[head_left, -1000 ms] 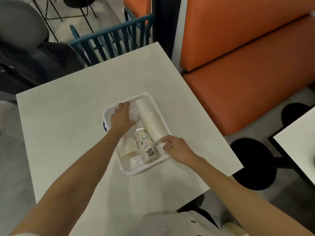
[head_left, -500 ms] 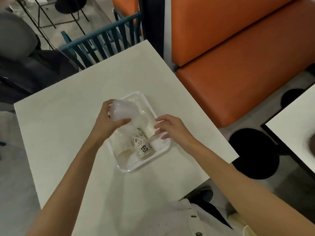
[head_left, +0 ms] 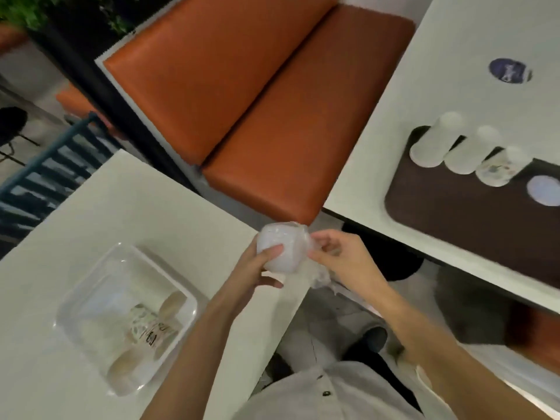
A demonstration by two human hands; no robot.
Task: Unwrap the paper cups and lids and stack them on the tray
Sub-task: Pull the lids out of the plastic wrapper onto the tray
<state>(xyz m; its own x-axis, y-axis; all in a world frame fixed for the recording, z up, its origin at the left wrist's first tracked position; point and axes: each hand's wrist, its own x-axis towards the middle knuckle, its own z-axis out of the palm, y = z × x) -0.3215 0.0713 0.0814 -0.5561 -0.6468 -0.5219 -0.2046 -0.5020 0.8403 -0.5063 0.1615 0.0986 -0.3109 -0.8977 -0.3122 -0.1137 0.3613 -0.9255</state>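
I judge the task about half done. On the right worktop (head_left: pixel 454 56), a brown tray (head_left: pixel 454 213) carries three standing cup stacks (head_left: pixel 433 144) and what looks like a lid pile (head_left: pixel 544 190). Wrapped cups (head_left: pixel 148 325) lie unopened in the clear tray (head_left: pixel 91 283) on the near left worktop.

Between the two worktops, my left hand (head_left: pixel 257 268) holds the bundle of lids (head_left: pixel 281 250) in the air, its grip curled round it. My right hand (head_left: pixel 345 259) pinches the bundle's loose plastic wrap (head_left: pixel 318 275).

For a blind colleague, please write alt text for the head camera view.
The left hand grips a plastic-wrapped white bundle while the right hand pinches its wrapping. A white tray of wrapped cups sits lower left; a brown tray with cup stacks upper right.
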